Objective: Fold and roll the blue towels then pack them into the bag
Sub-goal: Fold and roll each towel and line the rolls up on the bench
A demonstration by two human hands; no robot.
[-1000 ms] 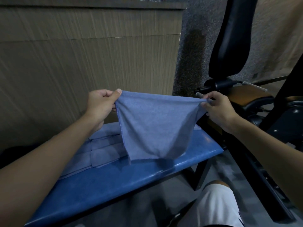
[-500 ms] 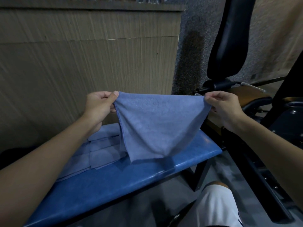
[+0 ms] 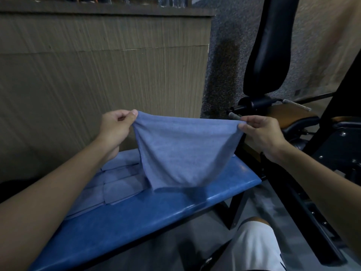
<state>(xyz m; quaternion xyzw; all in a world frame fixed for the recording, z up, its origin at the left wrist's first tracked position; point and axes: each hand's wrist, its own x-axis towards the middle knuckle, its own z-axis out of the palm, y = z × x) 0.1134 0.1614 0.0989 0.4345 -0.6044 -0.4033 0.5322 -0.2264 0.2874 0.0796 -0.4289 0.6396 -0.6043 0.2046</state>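
Observation:
A blue towel [image 3: 181, 151] hangs in the air above the blue bench [image 3: 156, 214], stretched between both hands. My left hand [image 3: 115, 128] pinches its upper left corner between thumb and fingers. My right hand [image 3: 261, 133] pinches the upper right corner. The towel sags in the middle and its lower edge hangs just above the bench top. Several more blue towels [image 3: 117, 182] lie flat and overlapping on the left part of the bench, partly behind my left forearm. No bag is in view.
A wood-grain wall panel [image 3: 97, 75] stands right behind the bench. To the right is black gym equipment with an upright black pad [image 3: 267, 45] and a brown seat [image 3: 291, 114]. My knee in white shorts [image 3: 256, 247] is below the bench's front edge.
Both hands have kept their grip on the towel corners. The towel hangs slightly lower, closer to the bench, and its top edge is pulled a bit straighter.

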